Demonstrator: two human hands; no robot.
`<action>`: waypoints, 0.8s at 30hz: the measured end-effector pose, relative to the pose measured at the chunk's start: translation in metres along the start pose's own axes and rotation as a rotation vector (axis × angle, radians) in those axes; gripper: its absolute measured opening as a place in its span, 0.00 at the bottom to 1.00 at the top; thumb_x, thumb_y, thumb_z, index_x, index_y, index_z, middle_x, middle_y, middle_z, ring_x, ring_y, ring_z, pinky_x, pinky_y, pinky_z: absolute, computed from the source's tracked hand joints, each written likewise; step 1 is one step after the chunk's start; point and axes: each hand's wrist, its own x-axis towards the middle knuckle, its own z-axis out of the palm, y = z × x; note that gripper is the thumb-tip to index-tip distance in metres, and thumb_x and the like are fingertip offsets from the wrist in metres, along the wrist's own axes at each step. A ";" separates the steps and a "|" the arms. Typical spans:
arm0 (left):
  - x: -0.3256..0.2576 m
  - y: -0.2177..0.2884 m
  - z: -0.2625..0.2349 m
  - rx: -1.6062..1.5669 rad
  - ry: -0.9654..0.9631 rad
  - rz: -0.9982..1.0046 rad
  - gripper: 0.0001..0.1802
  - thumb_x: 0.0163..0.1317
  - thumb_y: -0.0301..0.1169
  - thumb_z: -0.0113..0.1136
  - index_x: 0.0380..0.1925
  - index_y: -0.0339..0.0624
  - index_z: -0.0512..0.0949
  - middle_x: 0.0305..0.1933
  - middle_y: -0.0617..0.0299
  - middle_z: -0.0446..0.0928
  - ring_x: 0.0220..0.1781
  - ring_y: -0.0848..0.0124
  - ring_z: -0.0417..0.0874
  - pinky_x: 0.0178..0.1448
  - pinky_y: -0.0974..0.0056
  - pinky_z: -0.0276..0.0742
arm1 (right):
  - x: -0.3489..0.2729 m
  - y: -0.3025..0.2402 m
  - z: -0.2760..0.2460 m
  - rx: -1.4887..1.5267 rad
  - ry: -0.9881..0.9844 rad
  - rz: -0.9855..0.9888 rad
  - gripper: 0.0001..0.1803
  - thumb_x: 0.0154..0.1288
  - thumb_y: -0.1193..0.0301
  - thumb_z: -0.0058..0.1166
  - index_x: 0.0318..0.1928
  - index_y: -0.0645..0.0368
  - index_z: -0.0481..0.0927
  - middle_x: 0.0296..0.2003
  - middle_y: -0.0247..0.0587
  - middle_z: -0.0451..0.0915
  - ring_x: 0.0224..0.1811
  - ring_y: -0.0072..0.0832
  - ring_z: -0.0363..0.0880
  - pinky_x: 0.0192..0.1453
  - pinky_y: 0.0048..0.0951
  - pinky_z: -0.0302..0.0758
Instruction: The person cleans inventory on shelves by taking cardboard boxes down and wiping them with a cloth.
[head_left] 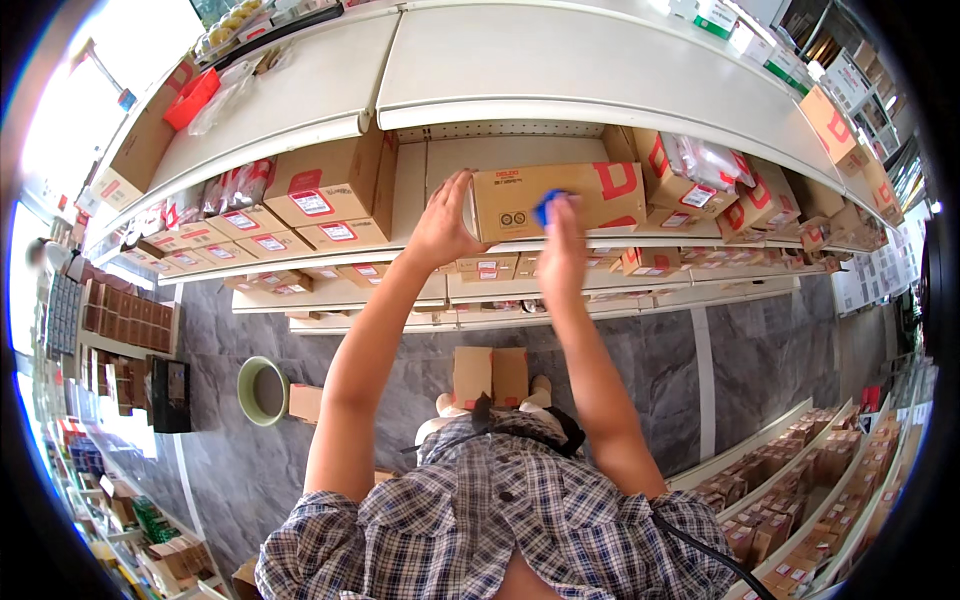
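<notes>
A long brown cardboard box [580, 175] with red markings lies on the shelf in front of me, its printed side facing me. My left hand [447, 222] grips the box's left end, fingers toward its top edge and thumb low by the front. Against the front of the box, my right hand [562, 245] is closed around a small blue thing [549, 207]. Motion smears that hand and the blue thing, so I cannot make out whether it is a cloth or something else.
More brown boxes [325, 185] stand left of the long box, and boxes with clear plastic bags [700, 160] to its right. A wide white shelf [560, 60] juts out above. An opened carton [490, 375] and a green bin [263, 391] stand on the grey floor.
</notes>
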 end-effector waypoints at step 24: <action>0.035 0.062 0.005 0.607 -0.236 0.151 0.51 0.37 0.39 0.72 0.64 0.39 0.59 0.62 0.50 0.63 0.66 0.55 0.63 0.69 0.36 0.54 | 0.014 0.088 -0.027 -0.050 0.231 0.116 0.21 0.63 0.82 0.45 0.57 0.65 0.70 0.59 0.51 0.69 0.64 0.46 0.65 0.66 0.43 0.65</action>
